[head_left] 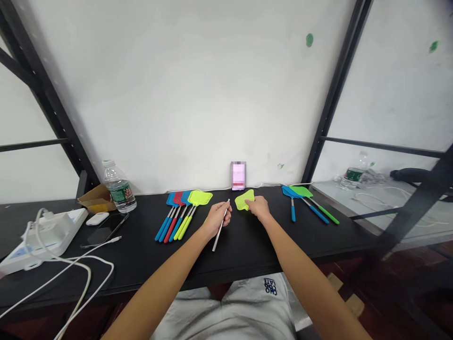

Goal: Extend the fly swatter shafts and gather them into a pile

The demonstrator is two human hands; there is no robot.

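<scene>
As the black tabletop [255,245] spans the view, two groups of fly swatters lie along it. The larger, left group [181,222] is fanned with heads overlapping: blue, red and yellow-green grips, thin silver shafts. The smaller, right group [300,191] shows two blue swatters and one green.

Between the groups, both hands are at work near the wall side. Left hand [218,219]: fingers curled closed around a metal rod [218,234]. Right hand [258,208]: thumb and fingers pinched together on the lower right edge of a swatter head [244,200].

Swatter head: bright yellow-green, perforated mesh, edge slightly wavy, tilted; just below the upright pink-screened device [238,175]. Contact with the tabletop cannot be judged.

Rod: slim, straight, silver, shiny; slanted, upper end projecting past the fingers, apart from the swatter head.
</scene>
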